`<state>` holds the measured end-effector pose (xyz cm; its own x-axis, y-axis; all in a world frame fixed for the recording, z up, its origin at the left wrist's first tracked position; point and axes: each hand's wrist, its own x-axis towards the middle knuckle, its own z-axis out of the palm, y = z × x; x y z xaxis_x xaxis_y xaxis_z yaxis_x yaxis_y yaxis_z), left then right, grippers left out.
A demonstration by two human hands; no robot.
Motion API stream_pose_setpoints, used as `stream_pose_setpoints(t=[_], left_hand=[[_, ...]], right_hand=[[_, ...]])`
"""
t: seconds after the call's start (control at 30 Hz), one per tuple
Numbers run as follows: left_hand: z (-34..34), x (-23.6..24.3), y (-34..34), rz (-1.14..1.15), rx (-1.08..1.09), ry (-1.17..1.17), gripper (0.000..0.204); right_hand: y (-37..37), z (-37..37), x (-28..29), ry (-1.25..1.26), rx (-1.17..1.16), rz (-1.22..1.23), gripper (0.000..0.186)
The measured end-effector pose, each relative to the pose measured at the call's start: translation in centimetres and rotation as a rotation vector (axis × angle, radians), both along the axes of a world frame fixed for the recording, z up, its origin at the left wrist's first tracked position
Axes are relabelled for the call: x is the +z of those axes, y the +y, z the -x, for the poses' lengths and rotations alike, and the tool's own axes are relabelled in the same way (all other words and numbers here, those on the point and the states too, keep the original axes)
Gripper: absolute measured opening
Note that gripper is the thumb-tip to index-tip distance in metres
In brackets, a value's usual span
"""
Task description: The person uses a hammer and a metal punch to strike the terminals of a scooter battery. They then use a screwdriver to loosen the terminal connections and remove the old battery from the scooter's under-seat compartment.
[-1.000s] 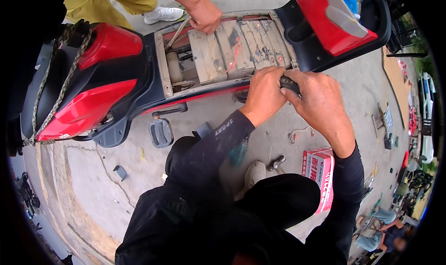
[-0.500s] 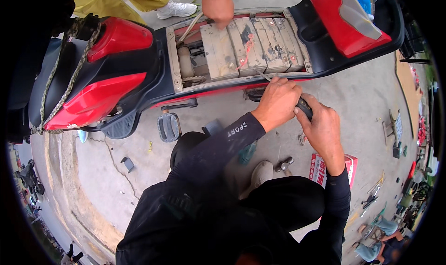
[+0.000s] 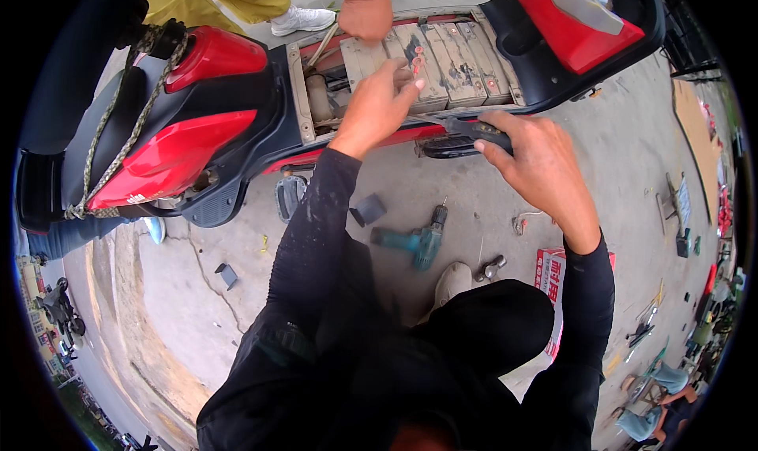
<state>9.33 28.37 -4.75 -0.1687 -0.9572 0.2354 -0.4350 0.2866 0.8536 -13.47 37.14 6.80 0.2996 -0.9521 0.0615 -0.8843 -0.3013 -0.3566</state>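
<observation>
My left hand (image 3: 377, 107) reaches over a row of dusty grey batteries (image 3: 454, 64) in the open floor compartment of a red and black scooter (image 3: 205, 131). Its thumb and forefinger are apart beside a short red wire (image 3: 418, 60); I cannot tell whether they touch it. In my right hand (image 3: 541, 155) is a dark-handled screwdriver (image 3: 491, 134), held by the handle. Its thin shaft points left along the compartment's near edge. Another person's closed hand (image 3: 365, 16) is at the far edge of the leftmost battery.
On the concrete lie a teal cordless drill (image 3: 426, 242), a hammer (image 3: 491, 268), a dark angled piece (image 3: 227, 275) and a red and white box (image 3: 550, 293). A pedal (image 3: 289, 194) juts from the scooter's near side. The other person's white shoe (image 3: 303, 20) stands beyond.
My left hand has left the screwdriver and moved left over the batteries toward the red wire. My right hand has drawn the screwdriver's tip away from the battery edge. The drill has come into view.
</observation>
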Motion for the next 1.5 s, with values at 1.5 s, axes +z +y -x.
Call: stream_pose_setpoints(t=[1.5], left_hand=[[4.2,-1.2,0.1,-0.014,0.057,0.334,0.022]], right_hand=[[-0.2,-5.8,-2.4,0.329,0.007,0.146,0.028]])
